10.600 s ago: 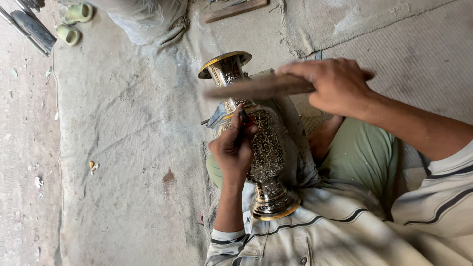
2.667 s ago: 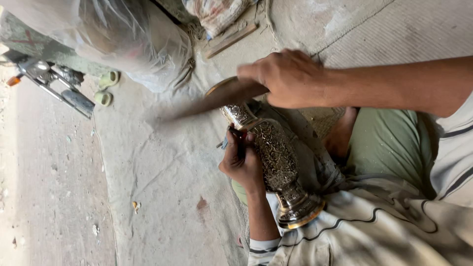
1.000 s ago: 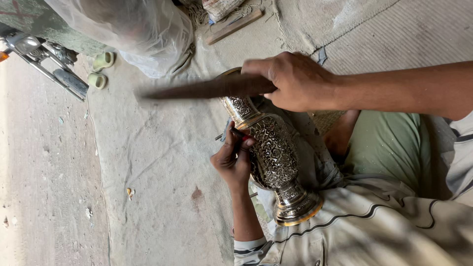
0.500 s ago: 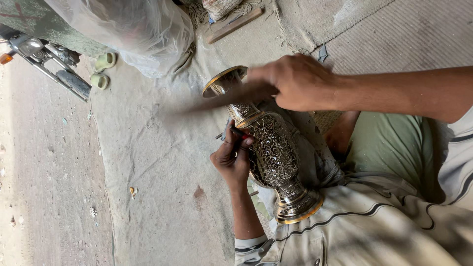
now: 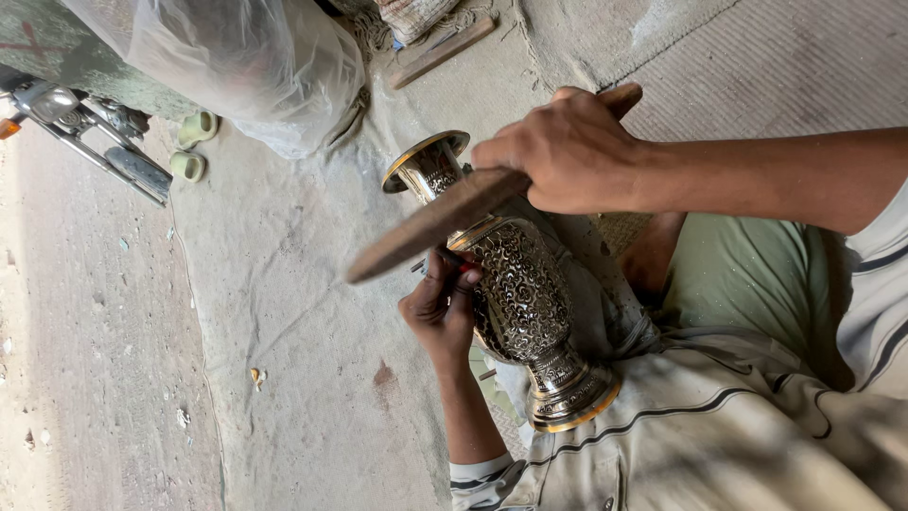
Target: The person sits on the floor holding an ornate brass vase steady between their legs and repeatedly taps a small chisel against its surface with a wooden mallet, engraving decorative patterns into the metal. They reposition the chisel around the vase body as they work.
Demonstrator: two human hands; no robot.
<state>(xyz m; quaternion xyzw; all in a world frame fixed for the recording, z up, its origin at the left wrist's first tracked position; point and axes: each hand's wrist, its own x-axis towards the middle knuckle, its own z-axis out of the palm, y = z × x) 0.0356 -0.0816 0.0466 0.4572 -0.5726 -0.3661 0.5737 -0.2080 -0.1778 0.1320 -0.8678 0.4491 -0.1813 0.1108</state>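
Lying tilted across the lap, an engraved metal vase [image 5: 515,293] is seen, its flared mouth toward the concrete floor [image 5: 303,312], its foot against the striped shirt [image 5: 719,445]. A wooden stick [image 5: 445,216] is gripped by the right hand [image 5: 567,151], clenched round its upper end, and held across the vase's neck. The left hand [image 5: 443,305] is closed on a small tool [image 5: 426,270], pressed against the vase's side. A plastic-wrapped bundle [image 5: 246,61] is noted well apart, near two pale sandals [image 5: 192,147].

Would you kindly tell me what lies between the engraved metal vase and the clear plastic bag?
In the head view, only bare dusty concrete floor separates the vase from the plastic bag.
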